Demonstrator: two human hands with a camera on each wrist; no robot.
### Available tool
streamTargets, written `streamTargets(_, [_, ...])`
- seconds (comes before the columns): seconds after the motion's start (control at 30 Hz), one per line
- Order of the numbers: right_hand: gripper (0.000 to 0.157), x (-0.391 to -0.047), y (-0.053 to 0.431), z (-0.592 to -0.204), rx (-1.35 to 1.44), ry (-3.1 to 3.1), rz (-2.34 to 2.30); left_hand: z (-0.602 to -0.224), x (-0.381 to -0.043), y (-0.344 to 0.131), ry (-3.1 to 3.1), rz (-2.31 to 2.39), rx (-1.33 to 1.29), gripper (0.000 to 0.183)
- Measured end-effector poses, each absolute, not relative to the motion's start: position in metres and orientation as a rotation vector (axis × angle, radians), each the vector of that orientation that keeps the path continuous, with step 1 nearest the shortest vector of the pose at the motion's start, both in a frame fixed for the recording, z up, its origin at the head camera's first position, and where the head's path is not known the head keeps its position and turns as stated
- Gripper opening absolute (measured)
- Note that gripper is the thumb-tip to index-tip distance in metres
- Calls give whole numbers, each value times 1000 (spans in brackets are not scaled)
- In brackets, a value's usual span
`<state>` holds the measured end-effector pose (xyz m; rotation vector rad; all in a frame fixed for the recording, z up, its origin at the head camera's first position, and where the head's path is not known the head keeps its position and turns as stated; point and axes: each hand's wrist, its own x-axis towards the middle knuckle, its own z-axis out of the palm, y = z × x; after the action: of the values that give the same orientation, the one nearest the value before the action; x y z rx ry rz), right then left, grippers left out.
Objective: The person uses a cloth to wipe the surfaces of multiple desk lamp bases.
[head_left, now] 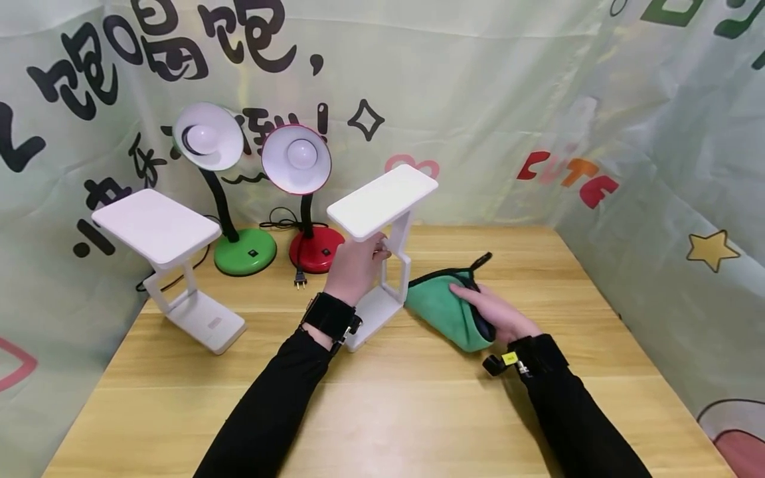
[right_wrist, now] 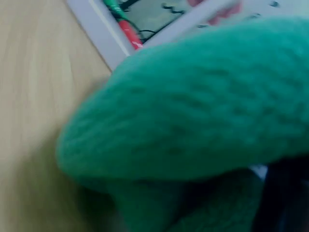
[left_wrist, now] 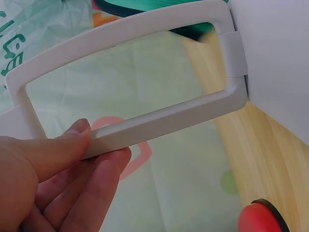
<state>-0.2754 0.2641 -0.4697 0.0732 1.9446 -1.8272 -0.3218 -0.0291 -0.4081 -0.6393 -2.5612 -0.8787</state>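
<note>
My left hand (head_left: 352, 267) grips the upright frame of a white folding desk lamp (head_left: 382, 201) near its flat head. In the left wrist view, the thumb and fingers pinch one bar of that looped frame (left_wrist: 166, 119). To the right of the lamp base, my right hand (head_left: 501, 316) holds a green fleecy cloth mitt or pouch (head_left: 441, 304) with black edging and a black hanging loop. Its thumb lies on the green outside, and the other fingers are hidden. The green fleece (right_wrist: 193, 106) fills most of the right wrist view.
A second white folding lamp (head_left: 157, 226) stands at the left. Behind are a lamp with a green base (head_left: 245, 252) and one with a red base (head_left: 317, 249), with black cords and a plug (head_left: 300, 277). Printed curtains (head_left: 478, 99) border the wooden table (head_left: 382, 411).
</note>
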Motion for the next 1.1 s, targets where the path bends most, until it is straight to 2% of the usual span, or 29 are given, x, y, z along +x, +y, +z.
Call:
streamTargets(0.13, [38,-268,291,-472,164,1610,-2275,-409,-323,-29,-2531,-883,-622,18])
streamTargets(0.23, [36,-264,316,-476,230,1292,-2550,-411,-322,-28,-2530,-862,-602,19])
streamTargets(0.4, [59,-256,354,-487,418,1018,-2786,-414,-321,-25,-2546,-842,-590,22])
streamTargets(0.5, [67,-254,370,-493,496,958,-2832,-414,-318,-25,-2579,-884,-583,20])
streamTargets(0.6, [67,-253,380,-496,499,935,-2837,-414,-313,-29,-2674,-1034,-560,32])
streamTargets(0.77, [77,-253,375,-495,523,970,-2823,-424,-295,-51,-2832,-1168,-499,55])
streamTargets(0.87, [87,-253,371,-494,542,1084,-2805,-431,-278,-62,-2895,-1043,-548,49])
streamTargets(1.1, [92,-255,366,-492,578,1245,-2759,-449,-238,-80,-2899,-680,-769,35])
